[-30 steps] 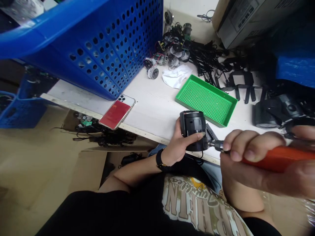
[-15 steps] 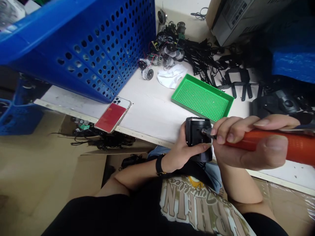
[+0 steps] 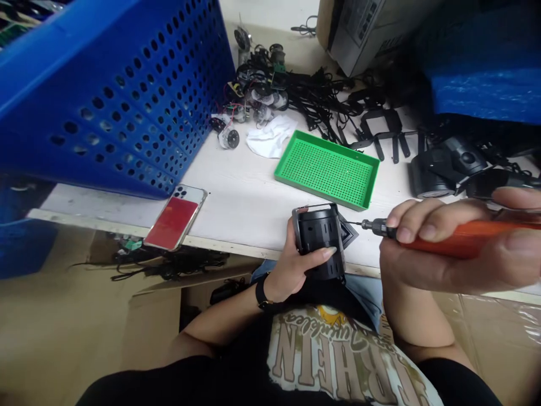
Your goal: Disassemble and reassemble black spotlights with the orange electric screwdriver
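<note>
My left hand (image 3: 289,272) is wrapped round a black cylindrical light housing (image 3: 322,239) at the table's front edge, thumb across its slotted side. A thin black bracket (image 3: 296,225) runs round the housing, with a diamond-shaped black part (image 3: 349,233) on its right side. In my right hand (image 3: 416,256) is an orange electric screwdriver (image 3: 459,235), held level and pointing left. Its thin bit meets or nearly meets the bracket's right side; whether it touches a screw I cannot tell.
A green perforated tray (image 3: 281,175) lies just behind the housing. A big blue basket (image 3: 127,107) stands at left, with a red-backed phone (image 3: 173,220) before it. Behind are a white cloth (image 3: 270,137), black cables (image 3: 313,98) and black brackets (image 3: 391,121); black lamp units (image 3: 439,169) sit at right.
The housing has been turned, so its slotted side and bracket now show. The screwdriver has shifted right, its bit now at the bracket's side. The whole view has swung slightly.
</note>
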`<control>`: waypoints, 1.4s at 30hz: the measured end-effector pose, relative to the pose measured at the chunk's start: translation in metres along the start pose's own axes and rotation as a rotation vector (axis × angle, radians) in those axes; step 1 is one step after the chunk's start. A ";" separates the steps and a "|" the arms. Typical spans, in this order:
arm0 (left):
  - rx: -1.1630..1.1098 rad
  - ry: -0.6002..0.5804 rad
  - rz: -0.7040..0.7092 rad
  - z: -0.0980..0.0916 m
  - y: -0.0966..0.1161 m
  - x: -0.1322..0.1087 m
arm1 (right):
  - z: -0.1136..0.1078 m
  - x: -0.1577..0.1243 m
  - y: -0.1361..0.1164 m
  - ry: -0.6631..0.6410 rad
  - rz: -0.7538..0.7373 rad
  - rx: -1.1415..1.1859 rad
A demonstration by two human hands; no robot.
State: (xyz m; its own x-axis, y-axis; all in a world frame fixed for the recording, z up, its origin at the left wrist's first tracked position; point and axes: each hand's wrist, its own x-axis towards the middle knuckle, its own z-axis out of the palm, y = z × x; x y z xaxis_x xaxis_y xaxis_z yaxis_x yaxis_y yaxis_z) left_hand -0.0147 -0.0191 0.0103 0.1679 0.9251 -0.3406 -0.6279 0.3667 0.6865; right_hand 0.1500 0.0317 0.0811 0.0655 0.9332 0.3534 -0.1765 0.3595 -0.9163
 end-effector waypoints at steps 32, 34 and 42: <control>0.041 0.053 0.123 -0.003 -0.006 0.010 | 0.004 -0.025 -0.006 0.106 -0.245 0.149; 0.062 0.046 0.150 0.002 -0.004 0.010 | 0.008 -0.023 0.003 0.085 -0.309 0.163; 0.061 0.081 0.133 0.014 -0.001 0.014 | 0.013 -0.014 0.025 0.037 -0.360 0.198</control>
State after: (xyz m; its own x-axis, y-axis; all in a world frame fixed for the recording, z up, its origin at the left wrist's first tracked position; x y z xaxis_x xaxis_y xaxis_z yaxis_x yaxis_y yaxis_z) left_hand -0.0010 -0.0055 0.0142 0.0229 0.9556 -0.2938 -0.5929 0.2496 0.7656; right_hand 0.1321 0.0275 0.0560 0.1926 0.7485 0.6345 -0.3206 0.6592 -0.6802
